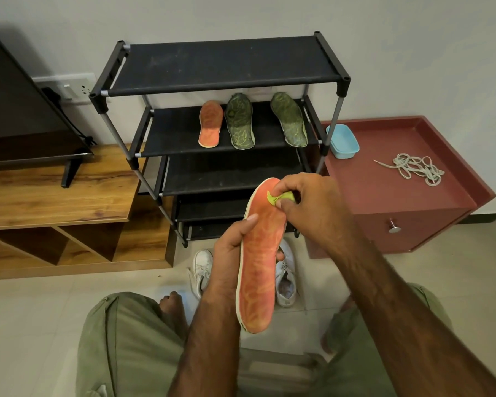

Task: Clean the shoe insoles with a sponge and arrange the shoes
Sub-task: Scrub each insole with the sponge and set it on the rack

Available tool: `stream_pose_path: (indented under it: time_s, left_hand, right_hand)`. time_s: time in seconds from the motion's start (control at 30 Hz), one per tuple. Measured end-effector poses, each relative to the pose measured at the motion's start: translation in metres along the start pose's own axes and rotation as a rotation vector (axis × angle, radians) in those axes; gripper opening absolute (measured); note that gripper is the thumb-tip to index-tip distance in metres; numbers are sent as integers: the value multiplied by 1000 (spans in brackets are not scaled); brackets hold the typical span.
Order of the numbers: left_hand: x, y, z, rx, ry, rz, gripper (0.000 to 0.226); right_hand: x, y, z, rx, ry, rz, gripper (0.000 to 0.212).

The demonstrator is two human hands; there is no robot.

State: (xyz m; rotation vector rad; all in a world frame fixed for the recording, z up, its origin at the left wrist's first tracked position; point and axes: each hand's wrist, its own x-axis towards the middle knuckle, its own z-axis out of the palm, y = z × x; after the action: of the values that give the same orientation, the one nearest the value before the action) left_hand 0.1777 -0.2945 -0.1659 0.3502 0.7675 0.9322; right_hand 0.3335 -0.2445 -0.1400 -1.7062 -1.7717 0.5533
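My left hand [229,253] grips a long orange insole [261,262] by its middle, thumb on its face, holding it upright in front of me. My right hand [312,207] pinches a small yellow-green sponge [281,197] and presses it against the toe end of that insole. On the black shoe rack [226,87], second shelf, lean another orange insole [210,124] and two green insoles [239,121] [289,120]. A pair of white shoes [202,270] [287,279] stands on the floor behind the held insole, partly hidden by it.
A maroon cabinet [398,196] at the right carries a light blue tub [342,141] and loose white laces [415,169]. A wooden TV unit [55,202] with a television [20,116] stands at the left. My knees in green trousers fill the foreground.
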Motion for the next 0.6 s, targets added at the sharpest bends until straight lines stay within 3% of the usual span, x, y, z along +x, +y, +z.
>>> stream_pose_path:
  time_s: [0.13,0.27,0.33,0.43,0.6]
  left_hand:
    - [0,-3,-1,-26,3,12,43]
    - [0,-1,-1,-24,1,-2,40]
    - [-1,-1,-1,1,1,-3,43]
    - [-2,-3,-2,12,14,2,46]
    - [0,-3,-3,17,5,0,41]
  right_hand:
    - [-2,-4,-5,38,-229,-4,12]
    - [3,2,-1,43,26,43,10]
    - [3,2,-1,30,-1,29,12]
    - [5,0,-8,42,-227,5,12]
    - [6,3,-4,49,1,51,9]
